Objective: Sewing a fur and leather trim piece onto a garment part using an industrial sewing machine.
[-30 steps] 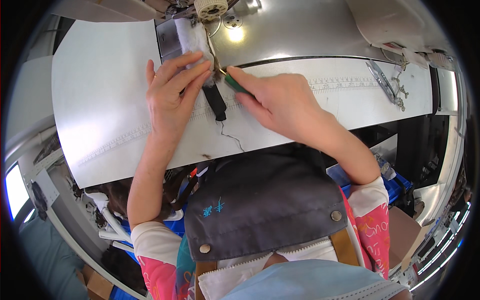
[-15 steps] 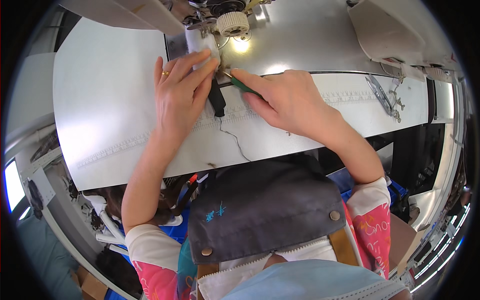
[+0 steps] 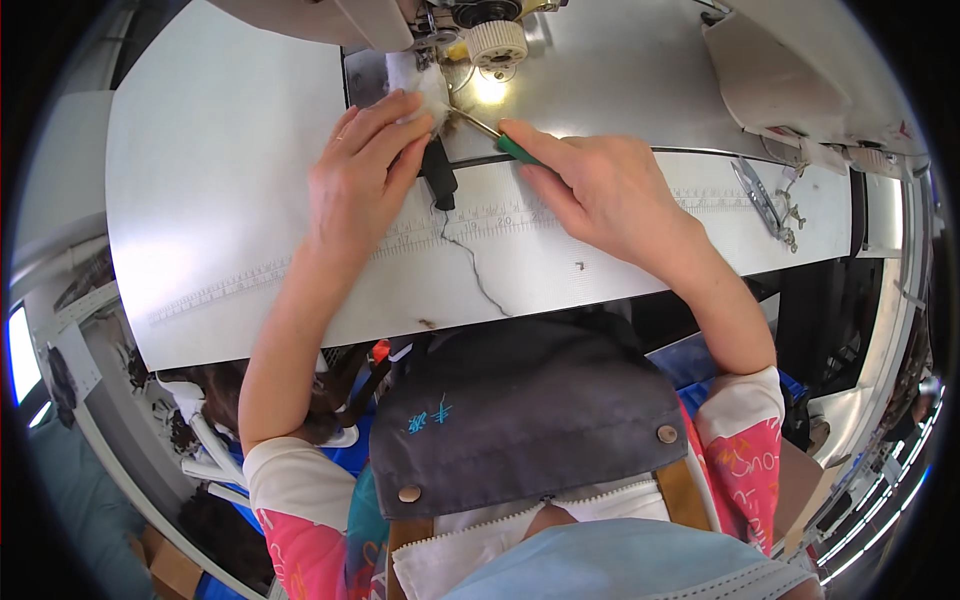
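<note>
At the sewing machine (image 3: 497,45), my left hand (image 3: 362,180) grips the near part of a white fluffy strip (image 3: 406,72), its fingers close together and partly hiding it. The strip's far end lies by the presser foot. From beneath those fingertips a black fabric strip (image 3: 439,182) sticks out toward me, with a loose dark thread trailing from its end. My right hand (image 3: 625,195) is closed around the green handle of an awl-like tool (image 3: 518,150). Its thin metal shaft reaches to the white strip's right edge; the exact tip shape is unclear.
Metal tweezers or snips (image 3: 757,197) lie at the right of the white tabletop (image 3: 220,190), beside small metal parts (image 3: 793,225). A printed ruler scale (image 3: 525,216) crosses the table. The machine's pale housing (image 3: 800,75) stands at the far right.
The right hand has moved slightly right, and more of the tool's metal shaft shows. My left fingers have drawn closer together over the white strip. The whole view has shifted slightly.
</note>
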`<state>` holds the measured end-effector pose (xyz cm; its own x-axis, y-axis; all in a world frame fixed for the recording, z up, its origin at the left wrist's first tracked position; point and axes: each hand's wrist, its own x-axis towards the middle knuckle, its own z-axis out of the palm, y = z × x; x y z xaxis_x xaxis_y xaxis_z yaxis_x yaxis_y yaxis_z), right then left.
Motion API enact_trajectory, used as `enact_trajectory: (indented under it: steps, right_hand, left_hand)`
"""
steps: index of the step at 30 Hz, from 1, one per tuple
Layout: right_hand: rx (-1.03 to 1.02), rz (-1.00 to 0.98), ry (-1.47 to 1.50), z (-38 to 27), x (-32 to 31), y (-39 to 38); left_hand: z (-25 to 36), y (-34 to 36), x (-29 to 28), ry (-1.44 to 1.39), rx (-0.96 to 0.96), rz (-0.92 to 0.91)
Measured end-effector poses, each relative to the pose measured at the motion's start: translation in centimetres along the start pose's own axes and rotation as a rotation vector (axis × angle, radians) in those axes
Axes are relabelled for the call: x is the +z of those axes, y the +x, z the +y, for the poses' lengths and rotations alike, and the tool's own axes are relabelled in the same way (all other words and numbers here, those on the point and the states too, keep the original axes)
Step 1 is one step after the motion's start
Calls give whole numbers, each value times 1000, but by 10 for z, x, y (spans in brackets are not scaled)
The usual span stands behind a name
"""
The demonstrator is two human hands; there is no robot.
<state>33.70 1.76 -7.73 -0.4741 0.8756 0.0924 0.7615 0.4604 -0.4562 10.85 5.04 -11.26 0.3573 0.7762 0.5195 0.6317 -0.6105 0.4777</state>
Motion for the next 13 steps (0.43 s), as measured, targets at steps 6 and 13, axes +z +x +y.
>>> enact_trajectory:
  steps: [6, 13]
  right_hand:
    - [-37, 61, -36, 10, 6, 11]
    - [35, 109, -37, 16, 6, 4]
  left_hand:
    - [-10, 8, 2, -16, -5, -9]
    - [-17, 24, 5, -89, -159, -12]
